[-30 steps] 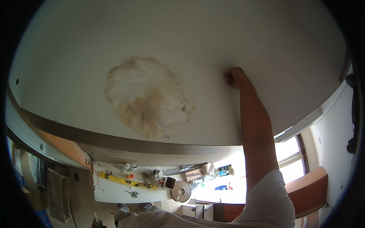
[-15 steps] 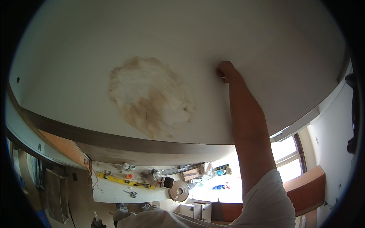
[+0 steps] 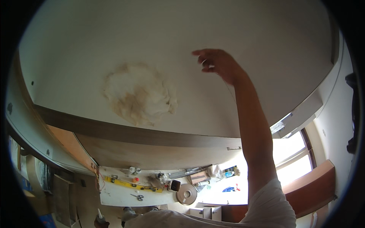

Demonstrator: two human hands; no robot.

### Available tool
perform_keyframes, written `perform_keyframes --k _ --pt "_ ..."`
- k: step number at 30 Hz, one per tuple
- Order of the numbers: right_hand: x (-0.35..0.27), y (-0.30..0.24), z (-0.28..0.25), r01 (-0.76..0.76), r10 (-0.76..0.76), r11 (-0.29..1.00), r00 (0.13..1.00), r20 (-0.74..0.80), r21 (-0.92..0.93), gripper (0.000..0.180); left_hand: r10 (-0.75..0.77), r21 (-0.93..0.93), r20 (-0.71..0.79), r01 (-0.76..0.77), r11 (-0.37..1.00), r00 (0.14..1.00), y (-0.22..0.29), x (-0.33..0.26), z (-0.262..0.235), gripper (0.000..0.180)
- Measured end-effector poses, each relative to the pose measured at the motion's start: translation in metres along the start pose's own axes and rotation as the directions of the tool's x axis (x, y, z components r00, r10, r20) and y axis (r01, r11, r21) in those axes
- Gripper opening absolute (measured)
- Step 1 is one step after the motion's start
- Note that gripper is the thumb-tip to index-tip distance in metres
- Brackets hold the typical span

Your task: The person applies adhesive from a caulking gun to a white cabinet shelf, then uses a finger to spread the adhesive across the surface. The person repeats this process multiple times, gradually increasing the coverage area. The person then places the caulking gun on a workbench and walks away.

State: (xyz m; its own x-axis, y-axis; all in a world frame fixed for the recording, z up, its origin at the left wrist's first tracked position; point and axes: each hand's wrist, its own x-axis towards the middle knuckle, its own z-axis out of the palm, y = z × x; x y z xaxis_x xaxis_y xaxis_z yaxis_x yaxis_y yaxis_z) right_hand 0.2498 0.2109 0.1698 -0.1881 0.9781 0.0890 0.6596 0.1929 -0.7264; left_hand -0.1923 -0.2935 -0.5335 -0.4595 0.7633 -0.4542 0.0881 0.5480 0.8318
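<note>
Grip: right hand [image 3: 218, 64] raised overhead, fingers loosely curled and parted, pinching a thin, faint thread or wire [image 3: 229, 90] that trails down beside the wrist (too fine to tell its material); whether the fingertips touch the ceiling cannot be told.
Left hand: not in view.
Far left: curved pale wall edge with a dark strip, and a stack of flat boards [image 3: 57, 188] standing low in the picture.
Ceiling patch: rough, cream-and-tan blotch of plaster or filler [image 3: 138, 94] on the smooth white ceiling [image 3: 95, 45], lumpy and irregular, well left of the hand.
Below the patch: dark brown band [image 3: 133, 131] along the ceiling's edge, with a lighter brown panel under it.
Worktable: white table [image 3: 114, 195] far below, carrying a long yellow spirit level [image 3: 129, 184], small scissors [image 3: 138, 197], a round grey reel [image 3: 186, 194] and scattered small tools.
Arm: bare forearm in a white short sleeve [image 3: 266, 207] rising from the lower edge to the hand.
Right: bright window [image 3: 292, 152] with a reddish-brown wooden frame [image 3: 311, 186] beneath.
</note>
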Motion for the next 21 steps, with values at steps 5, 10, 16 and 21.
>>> perform_keyframes --k 5,10,16,21 --pt "-0.099 -0.019 0.093 0.518 -0.478 0.821 0.853 0.208 -0.24 0.023 0.019 0.092 0.085 -0.027 0.995 0.996 0.024 -0.019 -0.002 0.046" --pt "-0.11 -0.016 0.12 0.592 -0.604 0.744 0.794 0.068 -0.311 0.014 0.071 0.184 -0.002 -0.069 0.98 0.997 0.05 -0.041 0.008 0.044" --pt "-0.116 -0.018 0.111 0.5 -0.513 0.841 0.858 -0.009 -0.208 0.017 0.644 0.374 0.102 -0.629 0.682 0.759 0.086 -0.016 0.029 0.028" --pt "-0.193 0.001 0.088 0.573 -0.557 0.819 0.809 -0.186 0.04 0.02 0.466 -0.364 0.064 -0.414 0.834 0.882 0.237 -0.064 0.067 0.032"
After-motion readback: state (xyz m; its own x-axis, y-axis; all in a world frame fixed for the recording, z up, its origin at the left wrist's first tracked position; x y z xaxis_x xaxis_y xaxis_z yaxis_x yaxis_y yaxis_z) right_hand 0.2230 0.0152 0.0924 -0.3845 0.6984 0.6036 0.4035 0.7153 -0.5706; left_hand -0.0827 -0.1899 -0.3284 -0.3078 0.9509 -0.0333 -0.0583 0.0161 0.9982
